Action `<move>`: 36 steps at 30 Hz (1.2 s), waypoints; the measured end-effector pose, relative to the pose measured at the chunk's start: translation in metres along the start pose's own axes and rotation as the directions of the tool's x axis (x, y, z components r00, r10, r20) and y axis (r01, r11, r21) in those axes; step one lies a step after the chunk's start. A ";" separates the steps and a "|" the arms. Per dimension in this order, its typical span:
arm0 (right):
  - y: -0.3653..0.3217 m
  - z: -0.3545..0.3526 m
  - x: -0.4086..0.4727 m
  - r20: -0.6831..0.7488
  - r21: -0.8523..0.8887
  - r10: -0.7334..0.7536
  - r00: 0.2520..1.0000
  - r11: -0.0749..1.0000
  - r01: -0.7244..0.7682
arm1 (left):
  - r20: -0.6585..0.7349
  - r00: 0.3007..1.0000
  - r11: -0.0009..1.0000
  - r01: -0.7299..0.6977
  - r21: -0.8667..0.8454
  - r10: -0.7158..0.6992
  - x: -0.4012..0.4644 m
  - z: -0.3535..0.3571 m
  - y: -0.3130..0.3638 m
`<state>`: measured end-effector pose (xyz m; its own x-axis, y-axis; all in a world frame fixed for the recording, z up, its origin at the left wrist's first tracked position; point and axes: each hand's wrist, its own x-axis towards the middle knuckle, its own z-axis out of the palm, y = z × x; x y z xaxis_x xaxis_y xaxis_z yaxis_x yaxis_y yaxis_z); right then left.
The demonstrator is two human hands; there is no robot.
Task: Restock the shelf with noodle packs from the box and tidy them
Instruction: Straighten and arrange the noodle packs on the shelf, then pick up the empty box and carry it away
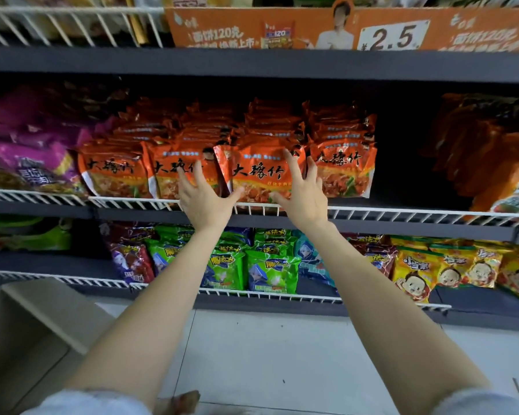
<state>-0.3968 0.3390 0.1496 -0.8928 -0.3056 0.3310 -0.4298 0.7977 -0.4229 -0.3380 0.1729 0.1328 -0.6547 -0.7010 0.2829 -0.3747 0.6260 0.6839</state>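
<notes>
Both hands are up at the middle shelf with fingers spread and nothing gripped: the left hand (203,202) lies flat against the second front pack, the right hand (304,194) against the third, like they're squaring up the row. The orange noodle packs (261,175) stand upright in four files behind the white wire rail (402,214), running back into the dark of the shelf. These look like light, crinkly foil bags with a brittle noodle block inside, so they'd probably slide easily and crush if squeezed; best taken by the side edges or nudged with flat palms. The cardboard box (39,322) sits low on the left, its inside out of view. Purple packs (27,163) sit to the left, green snack bags (270,274) on the shelf below, pale tiled floor (282,354) underneath, and a 2.5 price sign (393,37) up top.
</notes>
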 end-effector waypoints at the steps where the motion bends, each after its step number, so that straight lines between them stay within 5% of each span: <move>1: 0.001 0.001 0.002 -0.022 -0.034 0.003 1.000 0.999 -0.004 | -0.002 1.000 1.000 0.009 0.021 -0.009 0.001 0.003 0.004; 11: -0.005 -0.001 -0.005 -0.123 -0.068 -0.012 0.992 0.998 0.004 | -0.029 0.998 0.992 0.065 0.105 -0.062 -0.005 0.004 0.014; 16: -0.038 -0.007 -0.041 -0.424 -0.048 -0.247 0.871 0.967 0.251 | -0.066 0.997 0.990 -0.048 -0.133 0.040 -0.031 -0.056 0.000; 21: -0.095 -0.002 -0.089 -0.462 0.037 -0.452 0.763 0.850 0.526 | 0.040 0.992 0.964 -0.104 -0.243 0.117 -0.088 -0.154 -0.045; 24: -0.131 0.014 -0.124 -0.320 0.149 -0.533 0.784 0.789 0.597 | 0.055 0.997 0.985 -0.041 -0.166 0.051 -0.126 -0.206 -0.103; 27: -0.168 0.042 -0.151 0.037 0.308 -0.595 0.803 0.771 0.558 | -0.027 0.994 0.994 0.103 0.031 -0.102 -0.154 -0.246 -0.175; 31: -0.219 0.098 -0.171 0.359 0.462 -0.655 0.665 0.744 0.484 | -0.119 0.946 0.885 0.325 0.334 -0.302 -0.171 -0.278 -0.271; 36: -0.264 0.182 -0.187 0.621 0.419 -0.626 0.473 0.774 0.475 | -0.155 0.728 0.600 0.649 0.468 -0.667 -0.180 -0.287 -0.352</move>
<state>-0.1404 0.0907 0.0459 -0.2366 -0.9662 -0.1023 -0.8133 0.2546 -0.5232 0.1001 -0.0195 0.0335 -0.1252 -0.9813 -0.1464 -0.9569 0.0804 0.2791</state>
